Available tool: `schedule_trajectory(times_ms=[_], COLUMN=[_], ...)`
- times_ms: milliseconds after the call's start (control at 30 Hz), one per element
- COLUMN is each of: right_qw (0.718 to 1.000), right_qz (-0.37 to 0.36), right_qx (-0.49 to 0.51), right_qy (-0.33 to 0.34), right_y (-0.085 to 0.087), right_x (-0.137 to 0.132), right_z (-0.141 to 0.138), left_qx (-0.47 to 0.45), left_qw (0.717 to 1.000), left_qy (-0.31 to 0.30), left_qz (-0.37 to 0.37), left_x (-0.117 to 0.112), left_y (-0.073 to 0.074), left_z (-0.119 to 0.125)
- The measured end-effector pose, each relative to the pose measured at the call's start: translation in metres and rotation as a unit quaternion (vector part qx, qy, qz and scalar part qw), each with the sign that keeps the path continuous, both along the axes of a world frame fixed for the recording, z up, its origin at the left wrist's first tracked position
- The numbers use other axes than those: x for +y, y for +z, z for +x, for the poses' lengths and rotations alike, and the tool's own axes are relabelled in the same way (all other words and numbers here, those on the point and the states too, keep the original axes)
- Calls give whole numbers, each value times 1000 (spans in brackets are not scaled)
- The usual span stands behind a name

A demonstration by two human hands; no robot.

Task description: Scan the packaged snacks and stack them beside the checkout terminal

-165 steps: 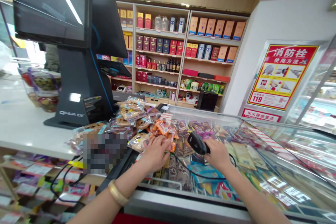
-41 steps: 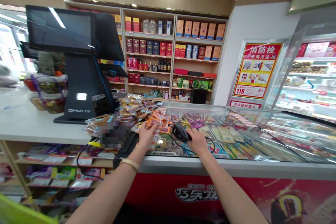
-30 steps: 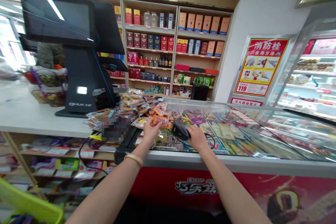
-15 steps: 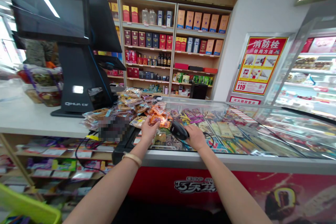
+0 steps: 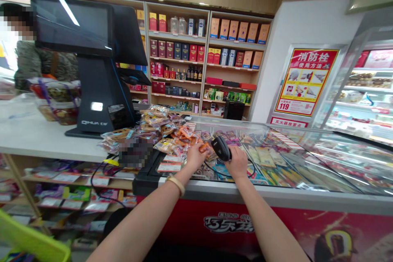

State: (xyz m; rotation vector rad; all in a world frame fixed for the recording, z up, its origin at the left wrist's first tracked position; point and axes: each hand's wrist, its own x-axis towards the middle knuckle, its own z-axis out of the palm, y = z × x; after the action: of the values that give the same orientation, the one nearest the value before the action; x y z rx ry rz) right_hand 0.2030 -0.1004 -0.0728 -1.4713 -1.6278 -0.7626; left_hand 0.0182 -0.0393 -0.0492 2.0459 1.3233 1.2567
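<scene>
My right hand (image 5: 237,161) grips a black handheld barcode scanner (image 5: 221,148), held over the freezer's glass top with its head tilted toward my left hand. Between the fingers of my left hand (image 5: 195,157) is a small orange snack packet (image 5: 205,147), just left of the scanner. Behind it lie more orange snack packets (image 5: 185,134) in a loose heap. A taller pile of clear-wrapped snacks (image 5: 155,116) rises at the left, beside the till. The scanner's cable loops over the glass below my hands.
A till with a screen (image 5: 101,90) stands on the white counter (image 5: 37,141) at left, near tied plastic tubs (image 5: 63,100). The freezer (image 5: 294,198) spans the front. A person (image 5: 30,61) stands behind the till. A green basket (image 5: 33,237) is at lower left.
My left hand has moved right, away from the orange heap, bringing a packet close to the scanner. My right hand has raised and turned the scanner. More of the person behind the till shows.
</scene>
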Motion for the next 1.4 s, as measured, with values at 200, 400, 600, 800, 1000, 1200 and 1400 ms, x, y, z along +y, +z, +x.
schedule_trajectory(times_ms=[200,400,600,800,1000,1200,1400], right_qw=[1000,1000,1000,999,998,997,996], right_qz=[13,8,-14,-35,-55,-70,-81], right_qx=[-5,-2,8,20,8,-2,-26], right_qy=[1,-6,-2,4,10,18,31], right_y=[-4,-2,4,7,6,4,4], right_x=[1,0,-4,-5,-6,-4,-4], right_z=[3,2,-5,-11,-10,-9,-9], left_qx=[82,160,203,260,263,287,262], left_qw=[996,985,965,953,954,948,954], left_qy=[-24,-40,-50,-53,-54,-64,-73], left_qz=[-13,52,158,150,136,126,123], left_x=[-8,-17,16,39,35,27,28], left_y=[-7,-11,3,5,-1,6,4], left_z=[49,40,-42,-127,-137,-133,-131])
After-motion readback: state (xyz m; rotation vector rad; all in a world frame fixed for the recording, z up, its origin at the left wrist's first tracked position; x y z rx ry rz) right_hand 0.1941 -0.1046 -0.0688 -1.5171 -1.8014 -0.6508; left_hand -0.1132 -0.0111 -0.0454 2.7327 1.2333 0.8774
